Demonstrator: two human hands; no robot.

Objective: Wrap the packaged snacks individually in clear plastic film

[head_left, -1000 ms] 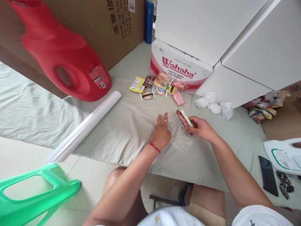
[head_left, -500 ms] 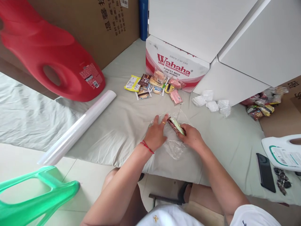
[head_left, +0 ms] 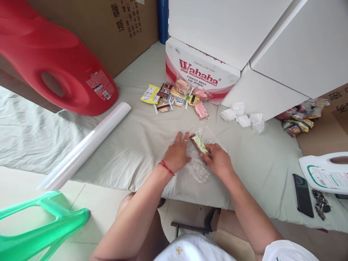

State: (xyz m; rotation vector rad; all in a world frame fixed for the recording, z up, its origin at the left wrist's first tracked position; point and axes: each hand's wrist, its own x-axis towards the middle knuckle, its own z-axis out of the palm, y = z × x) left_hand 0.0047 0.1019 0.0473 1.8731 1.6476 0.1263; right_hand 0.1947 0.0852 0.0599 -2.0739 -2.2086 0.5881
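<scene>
My right hand (head_left: 217, 159) grips the near end of a long snack packet (head_left: 199, 144), pale green on top with dark brown beside it. Under the packet lies a crumpled sheet of clear plastic film (head_left: 199, 170) on the cloth. My left hand (head_left: 177, 152), with a ring and a red cord at the wrist, rests on the film's left part, fingers spread. Its thumb is close to the packet but apart from it. Whether the brown part is a second packet I cannot tell.
Wrapped snacks (head_left: 178, 97) lie before a Wahaha carton (head_left: 201, 72). Several film-wrapped bundles (head_left: 243, 121) sit to their right. A roll of film (head_left: 89, 145) and a red jug (head_left: 78, 79) stand left. A phone (head_left: 303, 195), keys (head_left: 321, 204) and a white bottle (head_left: 323, 174) are right.
The packet has turned slightly in my right hand, showing more of its green face, and sits flatter on the film. My left hand stays spread on the film. The whole view has shifted a little.
</scene>
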